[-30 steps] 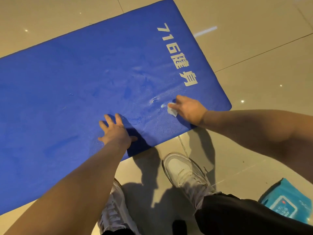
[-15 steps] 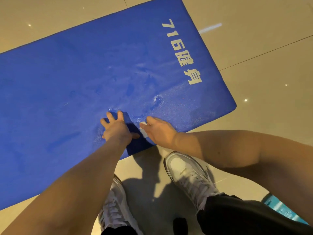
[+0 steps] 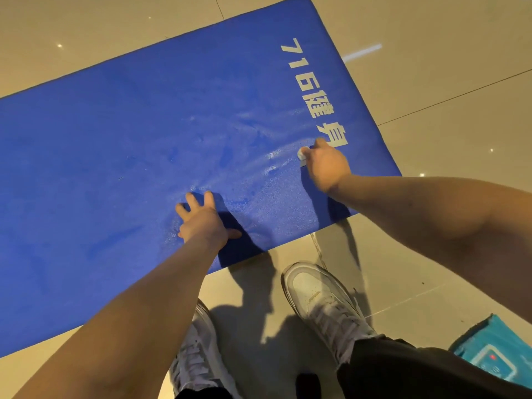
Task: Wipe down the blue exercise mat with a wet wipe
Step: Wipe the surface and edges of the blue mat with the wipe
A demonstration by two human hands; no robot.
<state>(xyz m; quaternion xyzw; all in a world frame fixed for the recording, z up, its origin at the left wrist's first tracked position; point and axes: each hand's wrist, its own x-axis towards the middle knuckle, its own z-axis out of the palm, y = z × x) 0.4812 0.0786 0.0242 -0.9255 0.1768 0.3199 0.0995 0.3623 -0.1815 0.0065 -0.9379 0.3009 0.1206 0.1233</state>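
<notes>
The blue exercise mat (image 3: 121, 145) lies flat on the tiled floor, with white lettering near its right end. My left hand (image 3: 203, 220) rests on the mat close to its near edge, fingers spread and straight. My right hand (image 3: 325, 165) presses a small white wet wipe (image 3: 302, 154) onto the mat just below the lettering; only a corner of the wipe shows past the fingers. Shiny wet streaks run across the mat between my two hands.
My two white sneakers (image 3: 322, 300) stand on the beige floor tiles (image 3: 431, 96) just in front of the mat's near edge. A teal wet-wipe packet (image 3: 495, 352) lies on the floor at the lower right.
My right hand has swept with the wipe from beside my left hand back to the right, up to the lettering. The left hand has stayed pressed in place.
</notes>
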